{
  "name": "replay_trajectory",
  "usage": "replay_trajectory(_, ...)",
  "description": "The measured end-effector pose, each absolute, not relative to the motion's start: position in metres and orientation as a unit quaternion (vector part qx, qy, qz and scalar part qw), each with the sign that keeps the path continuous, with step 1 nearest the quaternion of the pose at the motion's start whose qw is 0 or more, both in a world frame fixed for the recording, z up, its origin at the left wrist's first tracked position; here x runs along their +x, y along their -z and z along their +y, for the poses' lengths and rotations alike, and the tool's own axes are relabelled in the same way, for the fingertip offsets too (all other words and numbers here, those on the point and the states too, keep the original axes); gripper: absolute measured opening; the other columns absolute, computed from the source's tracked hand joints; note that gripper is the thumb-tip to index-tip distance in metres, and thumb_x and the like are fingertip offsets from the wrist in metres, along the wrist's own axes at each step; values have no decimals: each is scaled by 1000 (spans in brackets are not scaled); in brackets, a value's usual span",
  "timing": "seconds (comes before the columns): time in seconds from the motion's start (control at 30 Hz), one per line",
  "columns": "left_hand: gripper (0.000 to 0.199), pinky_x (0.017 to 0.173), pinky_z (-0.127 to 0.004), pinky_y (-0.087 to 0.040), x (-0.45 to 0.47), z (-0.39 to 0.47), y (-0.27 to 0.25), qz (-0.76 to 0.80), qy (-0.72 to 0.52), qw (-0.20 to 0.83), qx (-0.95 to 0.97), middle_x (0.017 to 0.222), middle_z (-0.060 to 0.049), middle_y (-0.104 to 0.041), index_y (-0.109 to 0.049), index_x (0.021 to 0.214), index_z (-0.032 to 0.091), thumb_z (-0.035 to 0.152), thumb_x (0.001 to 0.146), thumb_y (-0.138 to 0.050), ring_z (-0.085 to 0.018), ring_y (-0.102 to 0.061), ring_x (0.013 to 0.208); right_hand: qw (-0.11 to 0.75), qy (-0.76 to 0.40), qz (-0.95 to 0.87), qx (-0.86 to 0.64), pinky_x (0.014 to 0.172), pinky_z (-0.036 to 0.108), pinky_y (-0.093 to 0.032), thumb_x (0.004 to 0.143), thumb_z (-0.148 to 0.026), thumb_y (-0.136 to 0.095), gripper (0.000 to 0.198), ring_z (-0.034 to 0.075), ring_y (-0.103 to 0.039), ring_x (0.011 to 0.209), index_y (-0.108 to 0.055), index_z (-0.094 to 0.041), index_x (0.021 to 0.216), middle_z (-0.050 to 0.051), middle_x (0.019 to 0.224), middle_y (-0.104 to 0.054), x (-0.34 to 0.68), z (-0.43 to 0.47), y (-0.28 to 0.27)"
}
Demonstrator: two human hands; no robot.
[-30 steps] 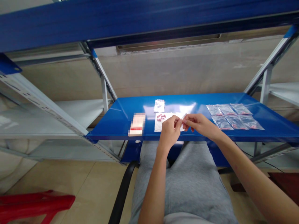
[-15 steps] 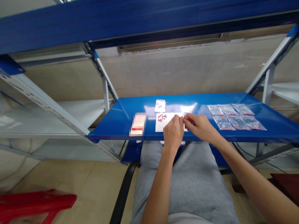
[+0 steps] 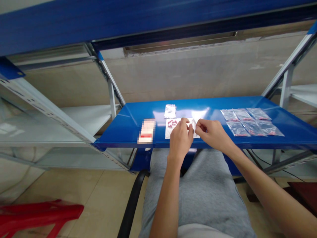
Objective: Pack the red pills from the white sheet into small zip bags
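A white sheet (image 3: 167,134) lies near the front edge of the blue table, with several small red beads (image 3: 172,124) on its left part. Over the sheet is my left hand (image 3: 181,136), its thumb and forefinger apart and holding nothing I can see. To its right, my right hand (image 3: 210,132) has thumb and forefinger pinched at the top of a small clear zip bag (image 3: 192,122). The bag is mostly hidden between my hands, so its contents cannot be made out.
Several clear bags with red beads (image 3: 247,122) lie in two rows at the right of the blue table (image 3: 210,103). Behind the sheet lies a stack of small bags (image 3: 170,111). A blurred-out object (image 3: 146,131) is at left. A blue shelf beam (image 3: 158,23) crosses overhead.
My left fingers have parted from the right hand's fingertips and moved slightly left. The right hand stays pinched in nearly the same place.
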State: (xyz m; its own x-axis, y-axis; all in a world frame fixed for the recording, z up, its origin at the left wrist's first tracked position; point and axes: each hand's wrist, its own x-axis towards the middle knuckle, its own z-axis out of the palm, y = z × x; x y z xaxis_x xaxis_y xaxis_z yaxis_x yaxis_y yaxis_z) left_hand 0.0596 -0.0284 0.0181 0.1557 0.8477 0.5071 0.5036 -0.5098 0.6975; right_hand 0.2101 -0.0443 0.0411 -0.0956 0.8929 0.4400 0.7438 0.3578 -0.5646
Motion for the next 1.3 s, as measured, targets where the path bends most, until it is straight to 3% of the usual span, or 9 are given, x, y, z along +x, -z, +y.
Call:
replay_trajectory(0.1, 10, 68, -29, -42, 56, -29, -21, 413, -449, 238, 756, 78, -2, -67, -61, 102, 22, 18, 93, -62, -17, -60, 69, 363, -111, -746, -548, 54, 30, -29, 85, -24, -52, 21, 13, -44, 50, -50, -22, 64, -1, 54, -55, 213, -45, -43)
replay_trajectory(0.2, 4, 64, -27, -39, 51, -26, -18, 401, -433, 269, 761, 71, 1, -63, -62, 86, 21, 19, 89, -64, -14, -55, 64, 338, -121, -779, -515, 56, 29, -31, 87, -23, -52, 17, 13, -48, 51, -55, -22, 70, -1, 57, -57, 216, -47, -45)
replay_trajectory(0.4, 28, 59, -26, -30, 47, -19, -10, 387, -383, 338, 768, 60, 3, -50, -52, 64, 18, 22, 92, -51, -11, -46, 61, 328, -145, -816, -453, 56, 27, -32, 92, -25, -51, 20, 12, -49, 53, -58, -20, 74, -1, 60, -59, 220, -51, -50)
replay_trajectory(0.6, 32, 64, -27, -33, 44, -14, -5, 365, -321, 337, 807, 67, 1, -59, -53, 65, 18, 22, 95, -44, -14, -53, 69, 320, -194, -822, -430, 58, 26, -36, 95, -27, -53, 20, 11, -52, 57, -60, -19, 78, -1, 65, -62, 219, -52, -51)
replay_trajectory(0.73, 27, 65, -27, -35, 41, -15, -8, 376, -325, 329, 803, 70, 0, -61, -54, 67, 18, 20, 93, -46, -15, -56, 71, 310, -259, -815, -415, 60, 26, -39, 97, -38, -58, 26, 12, -55, 62, -64, -19, 82, 0, 71, -66, 220, -48, -46)
replay_trajectory(0.93, 29, 67, -27, -40, 41, -17, -13, 386, -350, 355, 776, 67, 0, -61, -64, 74, 18, 16, 91, -41, -14, -56, 67, 464, -315, -631, -537, 57, 26, -42, 91, -50, -65, 32, 17, -60, 72, -62, -19, 83, 4, 77, -66, 233, -20, -20)
replay_trajectory(1.03, 29, 70, -27, -44, 39, -16, -13, 357, -366, 397, 762, 75, -2, -68, -68, 75, 18, 12, 84, -41, -14, -59, 70, 464, -449, -536, -543, 57, 25, -45, 87, -52, -71, 36, 19, -65, 81, -67, -19, 101, 7, 93, -72, 239, -12, -6)
replay_trajectory(1.17, 36, 76, -27, -48, 35, -13, -12, 336, -371, 422, 755, 82, -3, -72, -75, 83, 18, 12, 76, -41, -15, -63, 79, 418, -664, -462, -413, 67, 26, -54, 87, -54, -74, 42, 19, -70, 88, -71, -22, 114, 8, 100, -75, 242, -13, 4)
replay_trajectory(1.3, 37, 72, -26, -48, 31, -10, -11, 337, -361, 466, 735, 76, -3, -71, -77, 77, 18, 14, 73, -40, -15, -63, 75, 401, -713, -447, -362, 71, 25, -57, 82, -41, -84, 39, 16, -70, 85, -73, -21, 114, 6, 99, -75, 243, -13, 7)
